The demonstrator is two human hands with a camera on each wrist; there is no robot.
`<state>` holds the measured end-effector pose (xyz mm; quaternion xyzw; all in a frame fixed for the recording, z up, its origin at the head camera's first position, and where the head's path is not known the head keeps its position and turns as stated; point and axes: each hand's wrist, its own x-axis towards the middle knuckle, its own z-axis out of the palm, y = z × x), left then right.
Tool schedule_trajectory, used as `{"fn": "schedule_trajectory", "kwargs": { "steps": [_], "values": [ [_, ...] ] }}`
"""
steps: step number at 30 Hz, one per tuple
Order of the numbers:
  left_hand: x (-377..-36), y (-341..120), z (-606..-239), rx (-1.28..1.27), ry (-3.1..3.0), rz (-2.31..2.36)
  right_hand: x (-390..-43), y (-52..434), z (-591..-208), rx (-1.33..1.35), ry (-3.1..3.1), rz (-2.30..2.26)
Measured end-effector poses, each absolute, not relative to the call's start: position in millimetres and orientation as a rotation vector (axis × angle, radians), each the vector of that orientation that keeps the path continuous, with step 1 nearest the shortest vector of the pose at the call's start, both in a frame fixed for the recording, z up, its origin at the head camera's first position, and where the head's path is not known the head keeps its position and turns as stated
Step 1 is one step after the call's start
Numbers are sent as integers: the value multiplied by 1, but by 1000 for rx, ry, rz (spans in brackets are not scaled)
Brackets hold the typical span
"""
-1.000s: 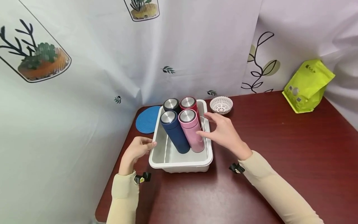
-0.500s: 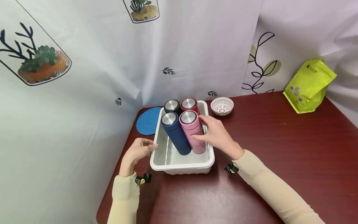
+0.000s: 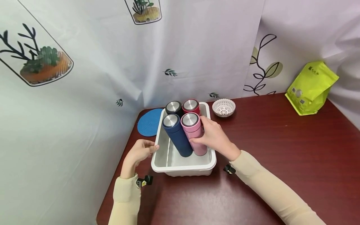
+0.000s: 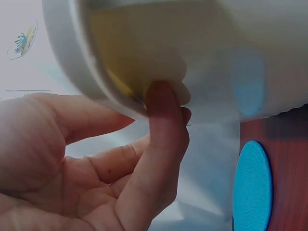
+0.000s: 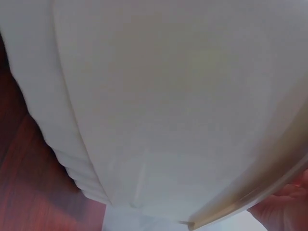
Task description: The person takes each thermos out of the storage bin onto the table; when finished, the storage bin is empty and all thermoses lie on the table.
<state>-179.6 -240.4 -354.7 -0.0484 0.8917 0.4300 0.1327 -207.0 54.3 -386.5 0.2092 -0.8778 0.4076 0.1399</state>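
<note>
A white plastic basin point(image 3: 183, 169) bears several insulated bottles, all with silver-topped lids. Upright at the back stand a black bottle point(image 3: 173, 107) and a red bottle point(image 3: 191, 106). In front of them are a navy blue bottle point(image 3: 178, 140) and a pink bottle point(image 3: 195, 133). My right hand point(image 3: 216, 136) grips the pink bottle, thumb on its front and fingers round its far right side. On the basin's left rim my left hand point(image 3: 139, 152) pinches with thumb and fingers; the left wrist view shows fingertips point(image 4: 162, 103) against the outer wall. In the right wrist view the basin wall point(image 5: 159, 96) hides most of the hand.
A round blue woven mat point(image 3: 149, 122) lies behind the basin on the left. A small white openwork basket point(image 3: 223, 108) is near its back right corner. At the far right a lime-green bag point(image 3: 311, 87) stands against the patterned curtain. The dark red table point(image 3: 275, 140) extends to the right.
My right hand has come left and over the basin's rim, closing from beside the pink bottle to a grip on it. The left hand stays at the rim.
</note>
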Motion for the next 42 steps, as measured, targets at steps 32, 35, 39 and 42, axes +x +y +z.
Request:
{"fn": "schedule_trajectory", "kwargs": {
  "steps": [32, 35, 39, 42],
  "values": [
    [-175, -242, -354, -124, 2615, 1217, -198, 53, -384, 488, -2354, 1325],
    [-175, -243, -354, -126, 2616, 1217, -195, 53, -380, 498, -2343, 1317],
    [-176, -243, -355, -133, 2622, 1215, -192, 52, -376, 531, -2315, 1306],
    [-176, -242, -355, -136, 2620, 1218, -190, 52, -372, 559, -2286, 1287]
  ]
}}
